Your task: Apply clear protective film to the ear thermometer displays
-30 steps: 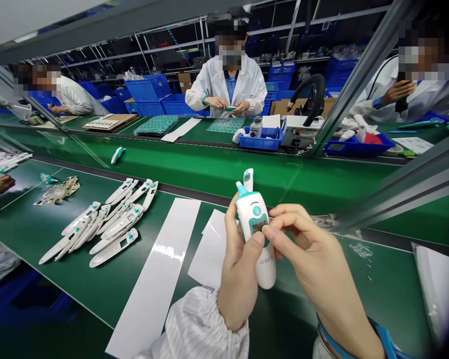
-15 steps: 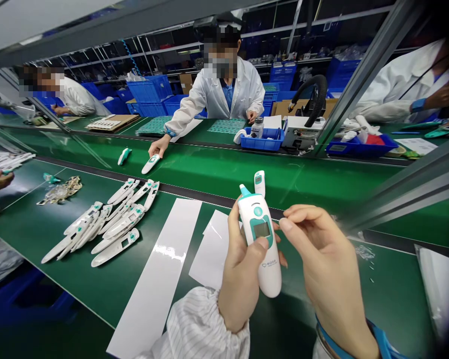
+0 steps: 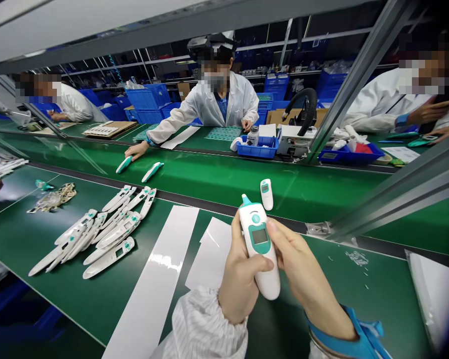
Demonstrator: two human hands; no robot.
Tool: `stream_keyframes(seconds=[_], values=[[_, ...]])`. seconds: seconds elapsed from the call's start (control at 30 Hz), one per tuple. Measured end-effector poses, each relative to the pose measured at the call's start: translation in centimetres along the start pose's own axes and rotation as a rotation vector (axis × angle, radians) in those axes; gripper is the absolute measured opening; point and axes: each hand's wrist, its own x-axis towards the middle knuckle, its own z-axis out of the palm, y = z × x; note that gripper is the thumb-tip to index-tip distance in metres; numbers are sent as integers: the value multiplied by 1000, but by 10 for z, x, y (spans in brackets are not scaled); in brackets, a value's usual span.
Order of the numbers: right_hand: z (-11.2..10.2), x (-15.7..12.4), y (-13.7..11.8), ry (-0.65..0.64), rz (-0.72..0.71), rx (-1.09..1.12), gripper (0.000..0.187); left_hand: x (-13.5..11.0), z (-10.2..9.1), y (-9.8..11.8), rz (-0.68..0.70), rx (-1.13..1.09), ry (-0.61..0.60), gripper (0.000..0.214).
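I hold a white and teal thermometer (image 3: 260, 247) upright over the green bench, its display facing me. My left hand (image 3: 239, 281) is wrapped round its left side, thumb across the lower body. My right hand (image 3: 299, 274) grips it from the right, fingers behind it. Another thermometer (image 3: 266, 193) lies on the green conveyor belt (image 3: 224, 177) just beyond. A pile of several white thermometer shells (image 3: 97, 232) lies on the bench to my left.
Two white paper strips (image 3: 160, 274) lie on the bench in front of me. A person across the belt (image 3: 217, 102) touches a thermometer (image 3: 123, 164) with one hand; another one (image 3: 152, 171) lies beside it. Blue trays (image 3: 260, 144) stand on the far bench. A metal frame post (image 3: 351, 85) rises at right.
My right hand has closed onto the thermometer's right side, after hovering beside it. The person opposite reached further along the belt; the thermometers on it have drifted.
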Motion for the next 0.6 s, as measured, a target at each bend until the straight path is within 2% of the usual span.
stream_keyframes(seconds=[0.1, 0.2, 0.27, 0.33, 0.47, 0.53, 0.6], values=[[-2, 3, 4, -49, -42, -82, 28, 12, -4, -4, -41, -21, 10, 64], [-12, 20, 14, -18, 39, -195, 33, 27, -16, -12, -99, -67, 11, 74], [-31, 45, 21, 117, 113, -300, 37, 34, -27, -18, -157, -2, 99, 81], [-61, 80, 24, 274, 123, -403, 36, 36, -37, -20, -225, 127, 169, 80], [-124, 152, 20, 655, 184, -667, 31, 24, -52, -14, -261, 399, 162, 53], [-143, 173, 20, 797, 223, -793, 30, 15, -61, -7, -252, 563, 187, 45], [-149, 181, 27, 906, 237, -908, 33, 7, -75, 1, -165, 737, 239, 45]])
